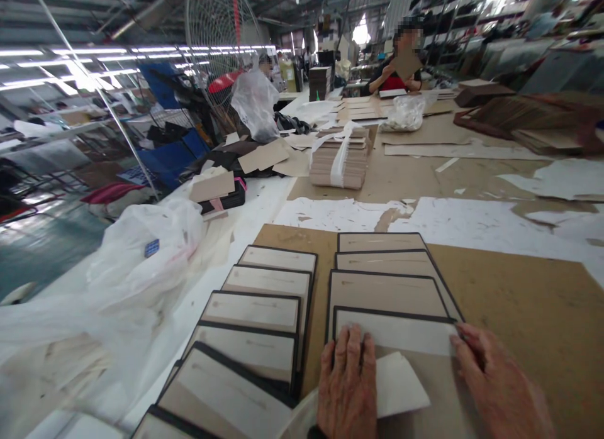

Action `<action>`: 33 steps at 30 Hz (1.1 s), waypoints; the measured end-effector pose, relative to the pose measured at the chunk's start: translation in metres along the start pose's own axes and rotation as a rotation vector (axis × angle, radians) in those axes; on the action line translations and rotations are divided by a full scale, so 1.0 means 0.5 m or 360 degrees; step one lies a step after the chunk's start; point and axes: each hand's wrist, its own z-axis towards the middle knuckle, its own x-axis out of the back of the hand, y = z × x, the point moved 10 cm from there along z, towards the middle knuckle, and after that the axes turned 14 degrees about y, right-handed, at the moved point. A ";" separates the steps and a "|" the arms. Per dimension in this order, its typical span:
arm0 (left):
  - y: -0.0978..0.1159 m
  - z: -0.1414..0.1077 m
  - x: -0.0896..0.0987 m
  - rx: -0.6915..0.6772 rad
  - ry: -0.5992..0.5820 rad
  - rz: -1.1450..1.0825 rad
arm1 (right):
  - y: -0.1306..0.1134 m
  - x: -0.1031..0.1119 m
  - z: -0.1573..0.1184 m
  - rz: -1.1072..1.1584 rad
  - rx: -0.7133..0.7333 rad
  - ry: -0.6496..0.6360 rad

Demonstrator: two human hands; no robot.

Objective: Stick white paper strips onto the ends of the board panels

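My left hand (348,379) lies flat on the nearest dark-edged beige panel (401,332), its fingers stretched forward. A loose white piece of paper (401,385) sticks out beside it, on top of that panel. My right hand (495,376) is at the panel's right edge, thumb and index finger closed on its upper right corner. Behind this panel, more dark-edged panels (384,261) overlap in a row. Another overlapping row of panels (255,310) runs down the left side, with the nearest ones turned at an angle.
Brown board (509,300) lies under the panels. Farther back stands a tied stack of cards (340,159). Clear plastic bags (146,244) cover the left table edge. A person (401,68) holds a brown piece across the table. A large fan (221,43) stands at the back left.
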 end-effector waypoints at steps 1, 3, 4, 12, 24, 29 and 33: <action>-0.001 -0.001 -0.001 0.0009 0.0000 0.0003 | -0.005 0.002 0.000 -0.0011 0.0029 0.0015; -0.002 -0.002 -0.003 0.0018 -0.0029 0.0009 | -0.013 0.005 0.000 -0.0029 0.0091 0.0037; -0.004 -0.002 -0.003 0.0030 -0.0047 0.0018 | -0.016 0.005 0.001 -0.0038 0.0116 0.0048; -0.003 0.007 -0.004 -0.0113 -0.0379 0.0080 | -0.045 0.046 -0.012 -0.0039 0.0422 0.0409; -0.006 0.015 -0.001 -0.0146 -0.0339 0.0042 | -0.178 -0.016 -0.154 -0.0350 0.1555 0.0412; -0.007 0.010 -0.001 -0.0114 -0.0351 0.0008 | -0.063 0.013 -0.108 -0.0323 0.1158 0.0464; -0.008 0.009 -0.002 -0.0067 -0.0360 -0.0002 | -0.004 0.038 -0.051 -0.0087 0.0531 0.0288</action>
